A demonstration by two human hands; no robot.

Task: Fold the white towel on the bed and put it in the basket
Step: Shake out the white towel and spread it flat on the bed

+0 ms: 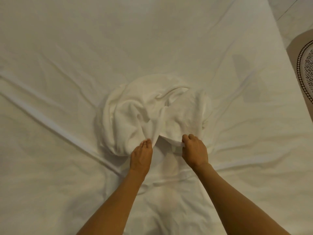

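Note:
A white towel (152, 109) lies bunched in a rumpled heap at the middle of the bed (67, 56), which is covered by a wrinkled white sheet. My left hand (141, 156) pinches the towel's near edge on its left side. My right hand (194, 150) grips the near edge on its right side, fingers curled over the cloth. Both forearms reach in from the bottom of the view. A basket (304, 65) with a dark patterned rim shows partly at the right edge, beside the bed; most of it is cut off.
The bed's right edge (277, 39) runs diagonally from the top right down to the basket. Pale tiled floor (291, 12) lies beyond it. Long creases in the sheet radiate from the towel.

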